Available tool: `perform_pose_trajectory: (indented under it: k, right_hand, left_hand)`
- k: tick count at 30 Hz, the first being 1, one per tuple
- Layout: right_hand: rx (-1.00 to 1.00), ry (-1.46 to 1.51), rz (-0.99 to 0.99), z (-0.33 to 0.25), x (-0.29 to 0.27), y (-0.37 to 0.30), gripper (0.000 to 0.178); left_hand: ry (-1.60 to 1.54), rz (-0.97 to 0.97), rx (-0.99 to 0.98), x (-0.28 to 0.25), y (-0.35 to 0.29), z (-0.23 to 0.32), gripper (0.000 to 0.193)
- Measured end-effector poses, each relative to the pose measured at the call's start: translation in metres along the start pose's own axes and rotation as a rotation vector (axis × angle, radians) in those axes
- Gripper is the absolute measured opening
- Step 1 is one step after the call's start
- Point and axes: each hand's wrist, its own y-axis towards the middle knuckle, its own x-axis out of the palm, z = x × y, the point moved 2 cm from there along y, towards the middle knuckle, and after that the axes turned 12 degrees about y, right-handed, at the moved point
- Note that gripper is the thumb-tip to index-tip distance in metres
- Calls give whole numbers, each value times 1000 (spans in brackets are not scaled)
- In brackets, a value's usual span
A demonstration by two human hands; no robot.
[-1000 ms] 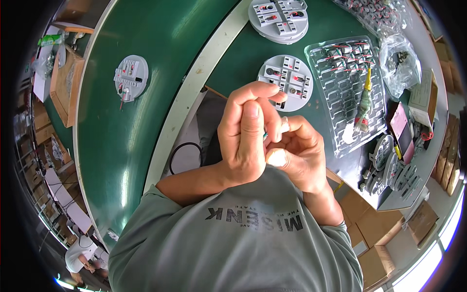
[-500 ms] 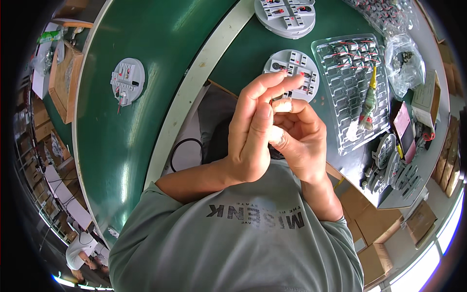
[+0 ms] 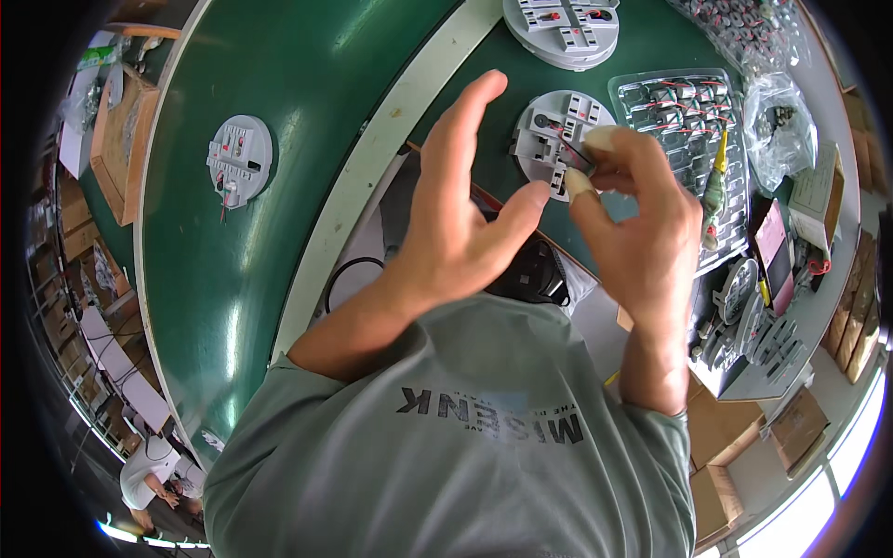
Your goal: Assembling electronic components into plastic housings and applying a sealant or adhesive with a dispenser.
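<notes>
My left hand is open above the table edge, its fingers stretched out and the thumb apart, holding nothing. My right hand, with pale covers on its thumb and forefinger, is closed in a pinch at the right side of a round grey plastic base. A thin dark strand shows by those fingertips; what they hold is too small to make out. The base has raised slots, a round black part and small red bits. Behind it lies a stack of similar round bases.
Right of the base lies a clear moulded tray of small wired parts, a green-handled tool with a yellow end on it. Plastic bags and grey parts lie beyond. Another round base sits on the green belt at left.
My hands have come apart. The left has moved slightly left and opened wide; the right has moved right and now reaches the round base's right side.
</notes>
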Motion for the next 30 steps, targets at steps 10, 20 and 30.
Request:
perform_pose_trajectory:
  k: [10,20,30]
  right_hand:
    - [-269,-392,-337,-8,16,35,23]
    - [-266,-138,-202,5,27,37,13]
    - [-30,107,-213,10,11,40,14]
  left_hand:
    - [519,-280,96,-10,27,-12,113]
    - [552,-241,84,-14,38,-20,105]
    - [543,-228,96,-12,39,-17,94]
